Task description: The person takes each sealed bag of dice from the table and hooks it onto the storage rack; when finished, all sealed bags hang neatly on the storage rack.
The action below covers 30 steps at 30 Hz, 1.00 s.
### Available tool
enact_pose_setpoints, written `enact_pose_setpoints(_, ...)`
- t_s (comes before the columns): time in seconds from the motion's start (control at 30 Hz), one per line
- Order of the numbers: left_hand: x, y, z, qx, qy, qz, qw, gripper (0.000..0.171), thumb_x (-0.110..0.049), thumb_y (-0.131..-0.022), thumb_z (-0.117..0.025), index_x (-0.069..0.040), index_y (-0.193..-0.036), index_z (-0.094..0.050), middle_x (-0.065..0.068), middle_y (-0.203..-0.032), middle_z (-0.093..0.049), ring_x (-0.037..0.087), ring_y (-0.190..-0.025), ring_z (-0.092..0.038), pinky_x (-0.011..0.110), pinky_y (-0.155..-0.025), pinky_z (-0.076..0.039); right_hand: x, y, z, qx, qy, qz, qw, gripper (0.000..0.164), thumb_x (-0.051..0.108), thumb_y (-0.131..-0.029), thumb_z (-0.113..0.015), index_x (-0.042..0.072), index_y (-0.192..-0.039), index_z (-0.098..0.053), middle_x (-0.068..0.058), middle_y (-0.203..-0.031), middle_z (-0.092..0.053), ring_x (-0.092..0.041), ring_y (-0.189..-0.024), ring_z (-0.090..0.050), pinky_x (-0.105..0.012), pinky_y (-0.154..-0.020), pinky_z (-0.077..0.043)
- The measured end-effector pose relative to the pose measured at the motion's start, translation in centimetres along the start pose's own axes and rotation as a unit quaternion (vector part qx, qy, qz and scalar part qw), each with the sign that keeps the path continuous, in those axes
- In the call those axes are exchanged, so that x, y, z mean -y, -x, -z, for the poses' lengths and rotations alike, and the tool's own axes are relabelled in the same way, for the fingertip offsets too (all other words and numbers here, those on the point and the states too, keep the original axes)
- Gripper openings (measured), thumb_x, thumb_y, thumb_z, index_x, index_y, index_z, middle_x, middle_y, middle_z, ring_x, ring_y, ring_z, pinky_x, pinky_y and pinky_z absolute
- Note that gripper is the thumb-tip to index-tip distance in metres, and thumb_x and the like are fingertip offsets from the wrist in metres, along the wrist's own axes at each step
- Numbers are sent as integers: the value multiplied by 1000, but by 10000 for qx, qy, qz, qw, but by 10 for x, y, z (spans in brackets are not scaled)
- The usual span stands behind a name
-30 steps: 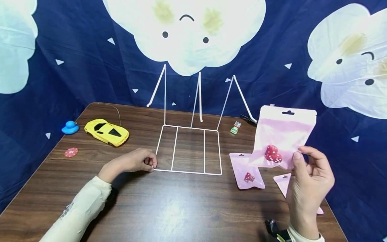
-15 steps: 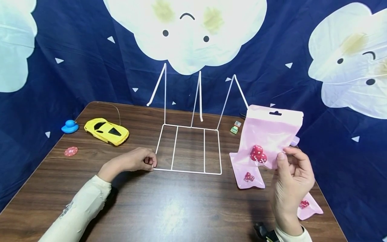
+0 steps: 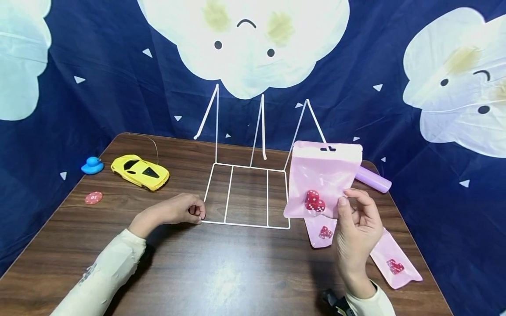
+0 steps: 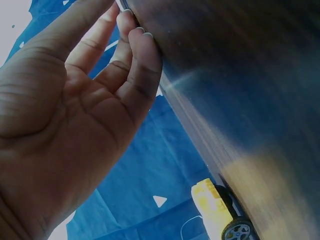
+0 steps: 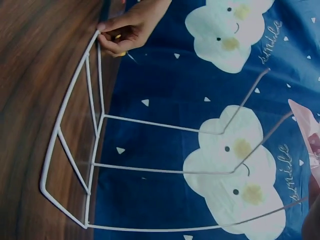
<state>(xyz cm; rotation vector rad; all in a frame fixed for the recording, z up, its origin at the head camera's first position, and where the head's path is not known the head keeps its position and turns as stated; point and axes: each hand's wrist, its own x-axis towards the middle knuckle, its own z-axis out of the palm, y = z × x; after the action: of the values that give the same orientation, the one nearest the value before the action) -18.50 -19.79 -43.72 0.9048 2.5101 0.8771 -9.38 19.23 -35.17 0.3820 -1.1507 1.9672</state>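
Note:
A white wire display rack stands on the table, with three bent prongs rising at its back. My left hand pinches the rack's front left corner between thumb and fingers. In my right hand, thumb and fingers grip the lower right edge of a pink zip bag, held upright above the table. Several red dice show through its front. The bag's hang hole overlaps the tip of the rack's right prong in the head view. In the right wrist view the bag shows beside the prong ends.
Two more pink bags of red dice, a nearer one and one partly hidden, lie at the right. A purple cylinder is behind them. At the left are a yellow toy car, blue duck and red chip.
My right hand has carried the pink bag leftward to the rack's right prong, uncovering the purple cylinder and the nearer bag. The left hand has stayed on the rack's corner.

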Motion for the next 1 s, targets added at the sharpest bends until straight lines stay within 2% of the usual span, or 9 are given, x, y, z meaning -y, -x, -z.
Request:
enact_pose_setpoints(0.1,-1,2,0,-18,15,-37,10000,17,-4,-88,-84,-15,-87,-72,-7,-82,-57,5,-76,-51,25,-70,-46,-4,3,-1,73,78,47,9999,18,-28,-90,-61,-24,-108,-66,-16,-102,-66,-8,-53,-52,-15,-53,-44)
enact_pose_setpoints(0.3,0,5,0,-26,72,-41,10000,17,-3,-88,-84,-14,-86,-71,-7,-81,-56,6,-76,-51,25,-69,-46,-7,8,-7,234,72,15,9997,18,-28,-91,-60,-24,-108,-66,-18,-103,-64,-10,-58,-60,-18,-60,-53)
enact_pose_setpoints(0.5,0,3,2,-50,73,11,10000,17,-3,-88,-83,-15,-86,-71,-7,-82,-57,6,-77,-51,25,-70,-46,-7,12,-14,362,297,-128,9988,17,-25,-92,-61,-21,-108,-67,-14,-105,-64,-5,-58,-57,-15,-58,-49)
enact_pose_setpoints(0.63,-2,1,3,-34,85,-34,10000,16,-4,-88,-84,-14,-87,-72,-6,-82,-57,6,-77,-51,25,-70,-46,-8,15,-18,465,407,-212,9979,17,-24,-92,-60,-21,-108,-66,-13,-107,-65,-5,-61,-61,-15,-61,-52)
enact_pose_setpoints(1.0,0,0,0,16,134,-92,9999,17,-3,-87,-84,-14,-86,-72,-8,-80,-57,6,-75,-52,25,-69,-47,-10,21,-26,802,345,-103,9961,19,-25,-94,-60,-18,-110,-69,-17,-107,-65,-6,-64,-59,-15,-60,-51)
